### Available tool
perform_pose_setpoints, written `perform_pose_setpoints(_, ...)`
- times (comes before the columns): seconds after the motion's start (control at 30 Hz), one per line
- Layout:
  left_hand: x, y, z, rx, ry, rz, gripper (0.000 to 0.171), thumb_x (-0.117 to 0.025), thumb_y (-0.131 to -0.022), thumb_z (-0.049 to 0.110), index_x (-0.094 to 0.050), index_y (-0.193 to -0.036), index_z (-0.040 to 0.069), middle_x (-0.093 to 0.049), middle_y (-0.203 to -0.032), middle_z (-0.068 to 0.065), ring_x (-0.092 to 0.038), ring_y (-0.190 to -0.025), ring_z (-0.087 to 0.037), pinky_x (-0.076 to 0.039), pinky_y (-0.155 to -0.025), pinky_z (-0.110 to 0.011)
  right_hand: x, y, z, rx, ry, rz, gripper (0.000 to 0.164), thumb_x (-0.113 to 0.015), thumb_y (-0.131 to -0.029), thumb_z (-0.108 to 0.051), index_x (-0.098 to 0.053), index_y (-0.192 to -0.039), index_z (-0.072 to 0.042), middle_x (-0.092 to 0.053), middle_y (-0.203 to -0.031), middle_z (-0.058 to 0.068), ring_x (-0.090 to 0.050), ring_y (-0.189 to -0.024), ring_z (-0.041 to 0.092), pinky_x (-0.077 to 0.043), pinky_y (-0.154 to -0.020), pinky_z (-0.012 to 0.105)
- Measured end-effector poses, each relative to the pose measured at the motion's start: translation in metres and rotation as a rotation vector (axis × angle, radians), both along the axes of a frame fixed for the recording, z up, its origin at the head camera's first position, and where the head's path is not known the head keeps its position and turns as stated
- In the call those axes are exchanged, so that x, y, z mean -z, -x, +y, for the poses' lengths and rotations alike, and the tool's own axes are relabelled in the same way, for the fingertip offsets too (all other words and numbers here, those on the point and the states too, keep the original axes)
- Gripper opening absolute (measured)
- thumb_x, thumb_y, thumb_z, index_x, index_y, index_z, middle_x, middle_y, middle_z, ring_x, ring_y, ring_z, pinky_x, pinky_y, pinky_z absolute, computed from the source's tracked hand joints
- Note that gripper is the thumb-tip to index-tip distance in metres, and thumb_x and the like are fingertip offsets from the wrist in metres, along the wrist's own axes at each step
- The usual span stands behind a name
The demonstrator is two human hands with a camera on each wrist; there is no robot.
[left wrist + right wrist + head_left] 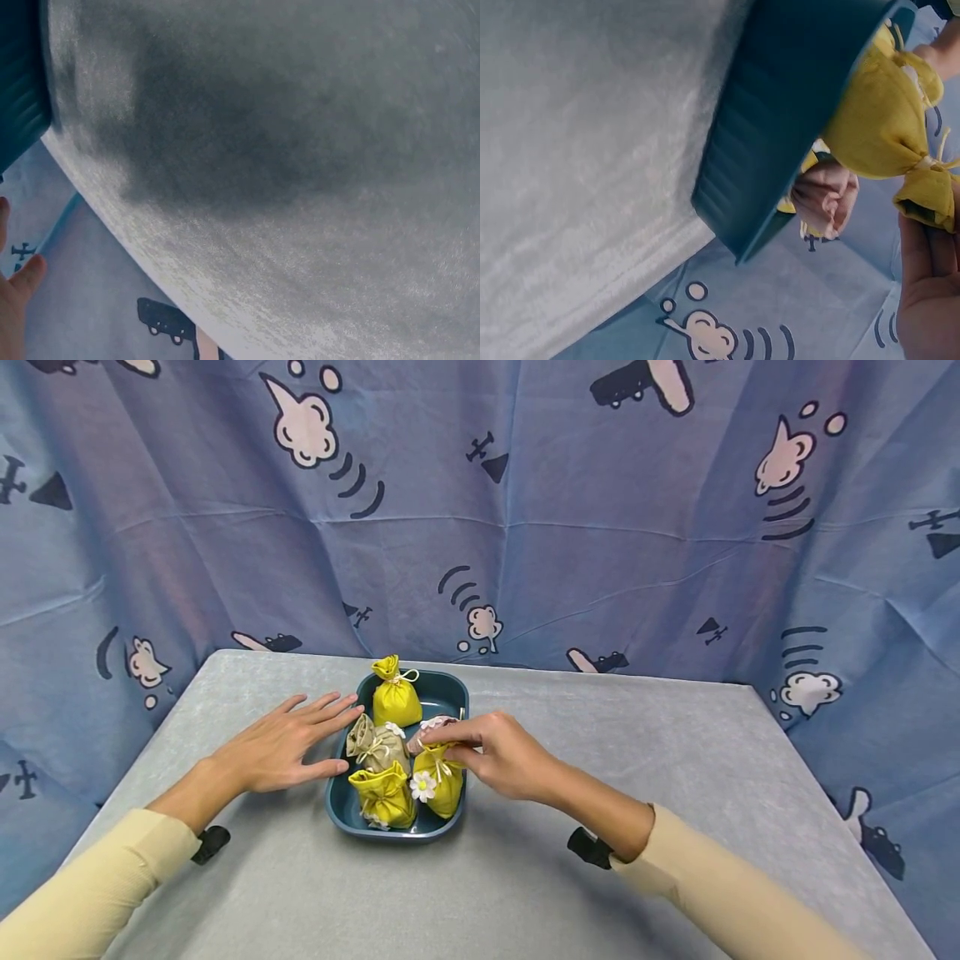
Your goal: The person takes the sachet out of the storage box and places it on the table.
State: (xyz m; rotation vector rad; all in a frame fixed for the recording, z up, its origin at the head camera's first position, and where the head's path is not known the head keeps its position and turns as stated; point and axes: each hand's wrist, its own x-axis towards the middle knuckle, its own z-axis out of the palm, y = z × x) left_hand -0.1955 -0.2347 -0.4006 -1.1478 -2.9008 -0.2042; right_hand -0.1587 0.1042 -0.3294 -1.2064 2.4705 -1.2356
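My right hand pinches the gathered top of a yellow drawstring pouch with a white flower, at the tray's right front. In the right wrist view that yellow pouch bulges above the rim of the teal tray, its neck at my fingers. Fingers spread, my left hand is at the tray's left edge; whether it touches the rim I cannot tell. Inside are a yellow pouch at the back, a beige pouch midway, another yellow pouch in front, and a partly hidden pink pouch.
The teal tray stands on a grey cloth-covered table, left of its middle. A blue patterned curtain hangs behind the table's back edge. Each wrist bears a black strap-like device, the right one close above the tabletop.
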Motion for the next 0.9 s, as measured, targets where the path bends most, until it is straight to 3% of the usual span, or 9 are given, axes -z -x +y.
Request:
perform_pose_setpoints(0.07,0.0,0.0,0.0,0.002,0.001,-0.001,0.078,-0.051,-0.096,0.061,-0.032,-0.157,0.016,-0.027,-0.163,-0.004,-0.025,-0.149,-0.031,-0.02,-0.114,-0.064,-0.004,0.001,0.003,-0.009,0.01,-0.001,0.032,-0.065,-0.091,0.008,-0.073,-0.12,-0.006,-0.073,-0.113,0.005,-0.059,-0.075,0.007,-0.053,-0.065,0.024)
perform_pose_setpoints(0.17,0.0,0.0,0.0,0.003,0.0,-0.01,0.079,-0.051,-0.096,0.061,-0.032,-0.158,0.016,-0.027,-0.163,-0.004,-0.024,-0.149,-0.031,-0.019,-0.115,-0.064,-0.012,0.002,0.007,-0.012,0.026,-0.005,0.032,-0.065,-0.091,0.007,-0.073,-0.12,-0.004,-0.073,-0.113,0.005,-0.057,-0.073,0.008,-0.052,-0.064,0.024)
perform_pose_setpoints(0.4,-0.001,0.0,0.0,-0.001,0.0,-0.016,0.079,-0.052,-0.096,0.061,-0.032,-0.158,0.016,-0.026,-0.163,-0.004,-0.024,-0.149,-0.032,-0.018,-0.115,-0.065,-0.029,0.005,0.018,0.001,0.097,-0.015,0.03,-0.064,-0.091,0.011,-0.072,-0.118,0.002,-0.073,-0.113,0.01,-0.07,-0.101,0.016,-0.058,-0.082,0.026)
perform_pose_setpoints(0.8,0.0,-0.001,0.0,-0.004,0.004,-0.016,0.078,-0.051,-0.096,0.061,-0.03,-0.158,0.018,-0.026,-0.163,-0.004,-0.024,-0.149,-0.031,-0.016,-0.116,-0.064,-0.043,0.011,0.051,0.105,0.082,0.033,0.03,-0.068,-0.088,0.01,-0.072,-0.117,0.002,-0.073,-0.113,0.01,-0.07,-0.103,0.019,-0.058,-0.084,0.031)
perform_pose_setpoints(0.87,0.001,-0.001,0.0,0.0,-0.001,-0.012,0.078,-0.052,-0.096,0.06,-0.031,-0.158,0.018,-0.027,-0.163,-0.004,-0.024,-0.149,-0.032,-0.017,-0.116,-0.064,-0.041,0.012,0.058,0.127,0.075,0.045,0.031,-0.069,-0.088,0.009,-0.072,-0.117,0.001,-0.073,-0.113,0.01,-0.071,-0.103,0.019,-0.048,-0.103,0.035)
perform_pose_setpoints(0.9,0.001,-0.001,-0.001,0.001,-0.003,-0.009,0.078,-0.052,-0.096,0.06,-0.031,-0.158,0.018,-0.027,-0.163,-0.004,-0.025,-0.149,-0.032,-0.017,-0.116,-0.064,-0.04,0.012,0.061,0.134,0.074,0.049,0.031,-0.069,-0.087,0.009,-0.072,-0.117,0.002,-0.073,-0.113,0.01,-0.071,-0.102,0.02,-0.038,-0.112,0.039)
